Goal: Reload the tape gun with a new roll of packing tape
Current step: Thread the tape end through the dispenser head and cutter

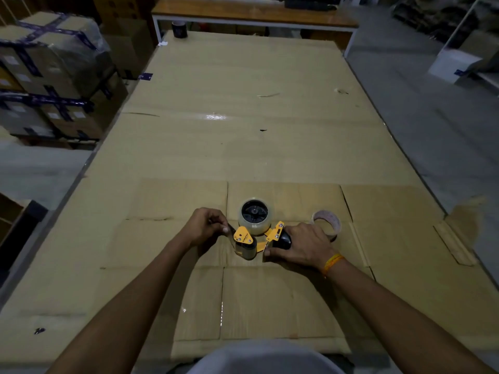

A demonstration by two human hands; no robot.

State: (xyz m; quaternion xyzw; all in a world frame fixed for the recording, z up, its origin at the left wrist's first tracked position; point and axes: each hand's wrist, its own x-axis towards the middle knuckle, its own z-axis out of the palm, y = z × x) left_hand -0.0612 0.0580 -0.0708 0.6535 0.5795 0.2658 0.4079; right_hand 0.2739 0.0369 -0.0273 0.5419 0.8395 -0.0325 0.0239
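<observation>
Threading looks underway: the yellow-and-black tape gun [256, 236], clear roll mounted, lies at six o'clock on the cardboard-covered table [243, 147]. The right hand [302, 245] grips its handle; the left hand [206, 225] pinches the tape end, best kept taut and straight.

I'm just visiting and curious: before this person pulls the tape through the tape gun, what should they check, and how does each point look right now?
1. New roll seated on the tape gun hub: ok, it sits around the black hub.
2. Gun held steady: ok, the right hand grips the black handle.
3. Tape end in hand: ok, the left hand pinches a clear strip beside the front roller.
4. Tape threaded under the roller: cannot tell, too small and dim.
5. Empty core out of the way: ok, it lies on the cardboard behind the right hand.
</observation>
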